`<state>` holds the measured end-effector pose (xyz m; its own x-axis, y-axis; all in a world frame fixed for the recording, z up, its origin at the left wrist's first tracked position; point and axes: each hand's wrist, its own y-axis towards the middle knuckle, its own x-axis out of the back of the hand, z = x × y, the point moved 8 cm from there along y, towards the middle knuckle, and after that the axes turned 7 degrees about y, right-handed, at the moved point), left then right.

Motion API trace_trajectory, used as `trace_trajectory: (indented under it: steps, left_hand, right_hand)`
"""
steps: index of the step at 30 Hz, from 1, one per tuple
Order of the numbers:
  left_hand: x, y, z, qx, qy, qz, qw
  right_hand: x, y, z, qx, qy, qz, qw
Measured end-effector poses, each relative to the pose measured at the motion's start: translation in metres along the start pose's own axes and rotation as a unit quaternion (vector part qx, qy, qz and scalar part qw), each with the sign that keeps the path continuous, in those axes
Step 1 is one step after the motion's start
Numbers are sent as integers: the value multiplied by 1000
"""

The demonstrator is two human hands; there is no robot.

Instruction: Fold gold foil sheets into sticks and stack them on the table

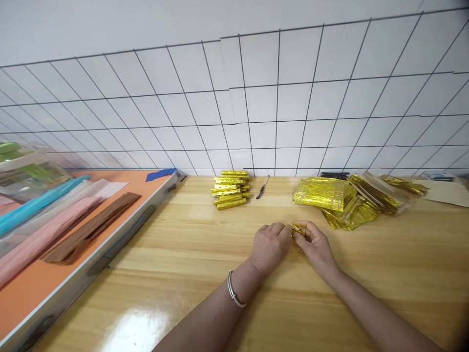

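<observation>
My left hand (270, 246) and my right hand (314, 243) meet over the wooden table (176, 264), both closed on a small piece of gold foil (296, 230) pinched between their fingertips. The left wrist wears a silver bangle (234, 289). Behind the hands, a pile of folded gold foil strips (230, 189) lies at the back centre. A heap of flat gold foil sheets (330, 195) lies at the back right, partly in clear bags.
A black pen (263, 187) lies beside the folded strips. An orange board (40, 278) on the left carries pink, brown and blue paper packs (54, 225). A white tiled wall (256, 98) rises behind the table. Paper (445, 191) lies at the far right.
</observation>
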<state>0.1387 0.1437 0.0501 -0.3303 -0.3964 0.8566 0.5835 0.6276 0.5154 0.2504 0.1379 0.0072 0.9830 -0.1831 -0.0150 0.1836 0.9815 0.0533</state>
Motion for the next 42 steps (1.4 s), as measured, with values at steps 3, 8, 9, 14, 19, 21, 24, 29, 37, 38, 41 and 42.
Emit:
trace_trajectory:
  steps: [3,8,9,14,19,21,24,29,37,38,41,42]
  left_hand:
    - [0,0,1,7,0,-4,1000]
    - [1,-1,-1,10,-10,-3,1000]
    - [1,-1,-1,12,-15,-2,1000]
    - [0,-3,-2,38,-77,10,996]
    - [-3,-6,0,64,-129,25,989]
    - [-3,-7,0,66,-128,26,989]
    - [-2,-7,0,67,-118,23,990]
    - [-3,-7,0,69,-103,23,992]
    - [-1,-7,-5,54,-126,34,990]
    - [0,-7,-6,50,-133,41,989]
    - [2,-8,-7,43,-151,58,986]
    - [3,-8,-6,44,-158,59,985]
  right_hand:
    - [0,-1,0,-1,-2,2,1000]
    - [1,0,-3,4,-6,-2,1000]
    - [2,0,-3,5,-6,-3,1000]
    - [3,0,-3,4,0,-1,1000]
    - [3,-3,1,-8,10,8,1000]
    - [2,-3,2,-10,11,8,1000]
    - [2,-3,2,-6,10,6,1000]
    - [3,-3,-1,4,4,-3,1000]
    - [6,-2,-8,7,12,-5,1000]
    - [5,-2,-8,5,16,-3,1000]
    - [3,-1,-5,1,31,14,999]
    - [2,-1,-3,-1,36,22,999]
